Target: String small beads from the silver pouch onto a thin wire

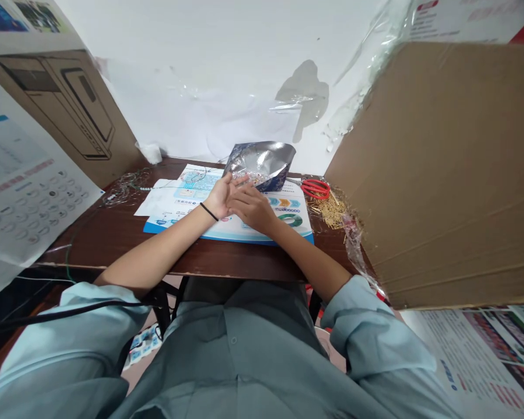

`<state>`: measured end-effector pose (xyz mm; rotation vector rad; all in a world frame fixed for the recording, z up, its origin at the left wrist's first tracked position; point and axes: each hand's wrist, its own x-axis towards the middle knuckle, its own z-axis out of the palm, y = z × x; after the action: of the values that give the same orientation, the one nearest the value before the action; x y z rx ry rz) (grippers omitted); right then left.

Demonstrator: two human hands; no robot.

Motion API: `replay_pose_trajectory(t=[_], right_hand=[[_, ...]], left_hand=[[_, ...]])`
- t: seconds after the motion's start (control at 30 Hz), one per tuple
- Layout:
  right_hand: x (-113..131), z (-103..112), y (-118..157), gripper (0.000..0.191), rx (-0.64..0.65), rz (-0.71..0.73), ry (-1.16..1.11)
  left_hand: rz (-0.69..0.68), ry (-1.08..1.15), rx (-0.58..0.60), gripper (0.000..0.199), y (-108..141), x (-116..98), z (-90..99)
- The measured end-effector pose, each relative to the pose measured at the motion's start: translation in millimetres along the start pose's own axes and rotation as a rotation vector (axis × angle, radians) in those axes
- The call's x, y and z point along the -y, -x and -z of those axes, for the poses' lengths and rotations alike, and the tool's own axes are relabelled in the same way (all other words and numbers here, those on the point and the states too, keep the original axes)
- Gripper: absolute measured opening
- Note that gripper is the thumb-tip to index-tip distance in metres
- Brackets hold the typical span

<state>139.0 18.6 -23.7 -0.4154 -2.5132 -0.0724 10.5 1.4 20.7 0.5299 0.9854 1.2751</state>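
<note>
My left hand (225,195) is palm up with its fingers spread, just in front of an open silver-lined bag (266,160) that holds small beads. My right hand (254,208) lies across the left palm, its fingertips pressed together on it; whatever may be between them is too small to make out. Both hands are above a printed sheet (244,233) with a blue edge. A black band circles my left wrist.
Red-handled scissors (315,188) and a heap of gold-coloured pins (330,209) lie to the right. Clear tangled thread (124,189) lies on the left of the brown table (240,259). Cardboard panels (454,174) stand at both sides.
</note>
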Motion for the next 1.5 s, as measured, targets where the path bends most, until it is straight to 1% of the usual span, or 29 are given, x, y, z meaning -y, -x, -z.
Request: replay_pose_trajectory(t=[0.1,0.23,0.33,0.43,0.5,0.53,0.6,0.67,0.73,0.8,0.83,0.87,0.9,0.97,1.0,1.1,1.17,1.23,1.33,1.43,1.5], right_hand=[[1,0,1,0.038,-0.032,0.020,0.006],[0,0,2,0.040,-0.068,0.029,0.005],[2,-4,2,0.040,-0.071,-0.015,-0.001],[2,-4,0,0.039,-0.067,-0.029,-0.009],[-2,0,-2,0.036,-0.119,-0.071,-0.023],[-5,5,-2,0.035,-0.166,-0.120,-0.035],[-17,16,0,0.032,-0.273,-0.278,-0.082],[-32,28,5,0.034,-0.333,-0.510,-0.116],[-46,38,12,0.034,-0.322,-0.669,-0.106],[-58,42,19,0.033,-0.275,-0.721,-0.041],[-62,42,21,0.034,-0.228,-0.712,-0.012],[-65,41,23,0.035,-0.171,-0.682,0.017],[-68,40,25,0.035,-0.111,-0.642,0.047],[-72,37,26,0.036,-0.007,-0.563,0.110],[-73,35,26,0.036,0.030,-0.537,0.141],[-76,31,27,0.036,0.070,-0.523,0.205],[-78,27,28,0.036,0.050,-0.524,0.214],[-79,20,28,0.034,-0.006,-0.510,0.199],[-81,9,27,0.030,-0.112,-0.465,0.138],[-85,-1,25,0.026,-0.194,-0.431,0.076],[-87,-4,25,0.024,-0.241,-0.424,0.040]], left_hand=[[-0.037,0.023,-0.008,0.038,-2,-1,0.9],[-0.104,0.047,-0.013,0.037,-2,-1,0.7],[-0.149,-0.010,0.005,0.033,-2,0,0.4],[-0.162,-0.057,-0.002,0.031,-2,2,0.3],[-0.164,-0.079,-0.012,0.028,-4,2,0.6],[-0.177,-0.100,-0.014,0.025,-5,1,1.0],[-0.247,-0.189,-0.031,0.015,-9,-4,3.0],[-0.385,-0.363,-0.100,0.006,-15,-14,6.9],[-0.555,-0.594,-0.225,0.008,-22,-27,13.1],[-0.688,-0.806,-0.361,0.021,-28,-42,21.5],[-0.709,-0.905,-0.415,0.029,-31,-48,26.3],[-0.686,-1.002,-0.445,0.034,-34,-53,31.2],[-0.639,-1.092,-0.444,0.036,-36,-56,36.2],[-0.527,-1.232,-0.412,0.026,-41,-57,45.5],[-0.505,-1.267,-0.397,0.019,-43,-56,49.6],[-0.505,-1.252,-0.394,0.015,-49,-50,59.0],[-0.541,-1.231,-0.439,0.015,-52,-49,62.3],[-0.569,-1.255,-0.519,0.019,-54,-53,63.7],[-0.537,-1.256,-0.635,0.027,-52,-62,62.1],[-0.507,-1.191,-0.681,0.033,-43,-68,55.2],[-0.534,-1.224,-0.700,0.033,-36,-69,47.9]])
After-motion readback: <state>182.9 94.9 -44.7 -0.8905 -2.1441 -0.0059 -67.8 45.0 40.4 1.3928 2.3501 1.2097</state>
